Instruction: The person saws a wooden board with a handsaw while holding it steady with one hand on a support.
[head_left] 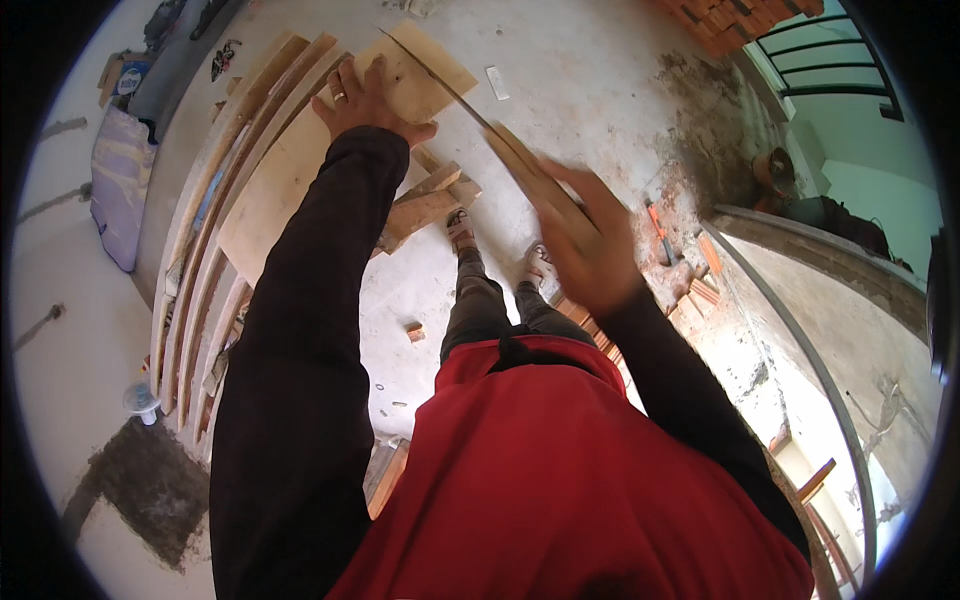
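Note:
My left hand [368, 108], a ring on one finger, lies spread on a pale wooden board [275, 205], pressing down near its far end. My right hand [592, 245], smeared by motion, is wrapped round the wooden handle of a handsaw [515, 158]. The thin dark blade, seen nearly edge-on, runs from the handle up and left across the board's far right part. Whether its teeth are in the wood cannot be made out. Short timber pieces [425, 210] stand beneath the board, close to my feet.
Several long planks [190, 250] lean along the left. Stacked bricks [735, 20] are at the far right, near a black railing [830, 68]. An orange-and-black hand tool [660, 232] and brick pieces [700, 298] lie on the floor right of my feet. A small white object [497, 83] lies ahead.

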